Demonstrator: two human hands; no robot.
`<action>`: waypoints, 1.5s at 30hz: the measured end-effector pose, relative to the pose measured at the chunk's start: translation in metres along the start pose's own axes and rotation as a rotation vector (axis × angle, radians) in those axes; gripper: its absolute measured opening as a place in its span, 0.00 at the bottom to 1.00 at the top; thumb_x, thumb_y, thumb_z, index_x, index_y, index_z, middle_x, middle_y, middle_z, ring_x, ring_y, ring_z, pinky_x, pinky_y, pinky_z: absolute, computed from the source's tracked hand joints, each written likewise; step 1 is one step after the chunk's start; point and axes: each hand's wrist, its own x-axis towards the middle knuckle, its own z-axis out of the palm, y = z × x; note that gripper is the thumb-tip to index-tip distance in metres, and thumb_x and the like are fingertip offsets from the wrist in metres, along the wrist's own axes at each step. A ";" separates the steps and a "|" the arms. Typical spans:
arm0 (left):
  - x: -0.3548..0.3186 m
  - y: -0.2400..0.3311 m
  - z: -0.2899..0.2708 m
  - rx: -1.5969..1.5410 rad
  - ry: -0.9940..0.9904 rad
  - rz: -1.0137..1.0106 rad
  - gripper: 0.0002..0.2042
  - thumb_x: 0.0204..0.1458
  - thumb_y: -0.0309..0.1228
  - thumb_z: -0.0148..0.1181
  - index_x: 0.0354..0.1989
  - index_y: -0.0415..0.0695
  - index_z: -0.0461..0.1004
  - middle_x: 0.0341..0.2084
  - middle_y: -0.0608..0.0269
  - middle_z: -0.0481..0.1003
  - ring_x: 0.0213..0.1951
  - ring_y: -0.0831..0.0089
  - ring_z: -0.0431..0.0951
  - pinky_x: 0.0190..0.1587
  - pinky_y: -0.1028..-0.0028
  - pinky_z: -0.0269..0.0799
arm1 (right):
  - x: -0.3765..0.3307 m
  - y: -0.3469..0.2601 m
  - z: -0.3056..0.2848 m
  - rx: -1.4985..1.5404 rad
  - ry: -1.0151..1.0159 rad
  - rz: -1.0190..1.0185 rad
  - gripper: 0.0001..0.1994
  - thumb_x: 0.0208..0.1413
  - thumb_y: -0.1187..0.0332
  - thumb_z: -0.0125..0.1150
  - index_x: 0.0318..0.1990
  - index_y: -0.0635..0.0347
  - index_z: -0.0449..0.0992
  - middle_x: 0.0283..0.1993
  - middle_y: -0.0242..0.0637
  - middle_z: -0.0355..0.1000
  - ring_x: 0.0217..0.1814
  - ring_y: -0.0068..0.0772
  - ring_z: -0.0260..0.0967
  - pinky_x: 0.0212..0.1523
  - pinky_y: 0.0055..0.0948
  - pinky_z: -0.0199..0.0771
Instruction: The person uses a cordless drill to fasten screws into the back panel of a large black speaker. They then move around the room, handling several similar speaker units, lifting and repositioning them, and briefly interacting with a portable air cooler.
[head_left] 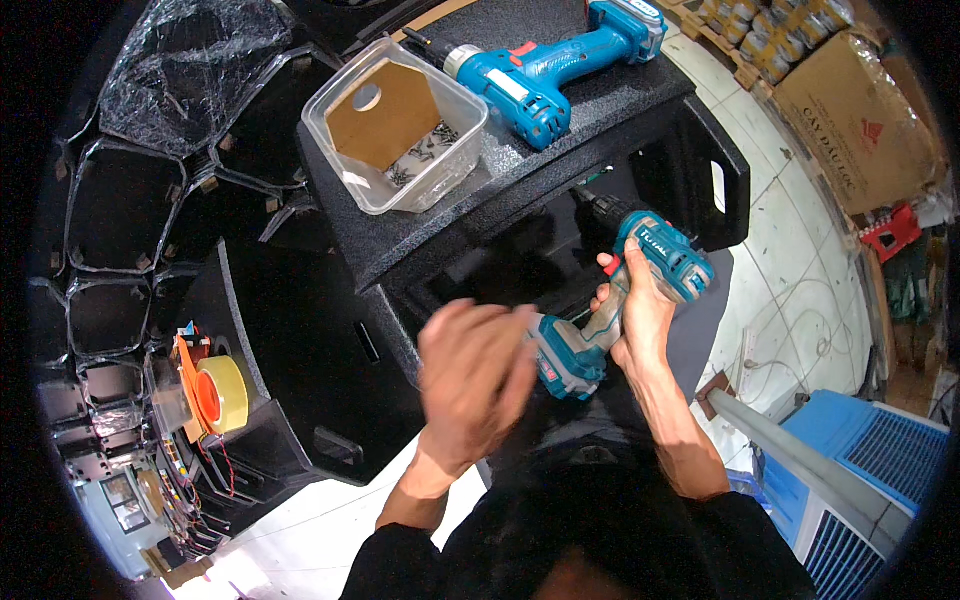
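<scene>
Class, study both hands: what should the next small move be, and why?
Perhaps the left hand should settle on the battery to steady the held drill: only the right hand clearly grips it, while the left hand, blurred, is right beside the battery.

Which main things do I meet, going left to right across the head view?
Yellow tape roll → clear plastic bin → teal drill gripped in the right hand → cardboard box.
</scene>
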 end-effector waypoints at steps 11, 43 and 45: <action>-0.049 -0.049 0.008 -0.166 0.271 -0.989 0.37 0.43 0.24 0.59 0.63 0.36 0.49 0.55 0.43 0.60 0.54 0.60 0.64 0.59 0.69 0.53 | -0.004 0.007 0.007 0.012 0.083 -0.023 0.11 0.53 0.63 0.60 0.39 0.56 0.68 0.24 0.33 0.68 0.12 0.22 0.60 0.11 0.24 0.64; -0.052 -0.036 0.016 -0.441 0.350 -0.887 0.32 0.45 0.22 0.48 0.63 0.32 0.47 0.34 0.61 0.64 0.27 0.79 0.62 0.33 0.79 0.59 | -0.006 0.016 0.012 -0.044 0.062 -0.079 0.12 0.53 0.60 0.60 0.35 0.57 0.68 0.23 0.32 0.69 0.13 0.22 0.62 0.13 0.24 0.66; -0.056 -0.041 0.017 -0.432 0.362 -0.869 0.32 0.45 0.22 0.48 0.62 0.32 0.47 0.37 0.59 0.65 0.28 0.79 0.63 0.34 0.79 0.60 | -0.005 0.017 0.011 -0.051 0.061 -0.084 0.12 0.53 0.60 0.60 0.35 0.57 0.68 0.23 0.32 0.69 0.13 0.22 0.62 0.13 0.24 0.66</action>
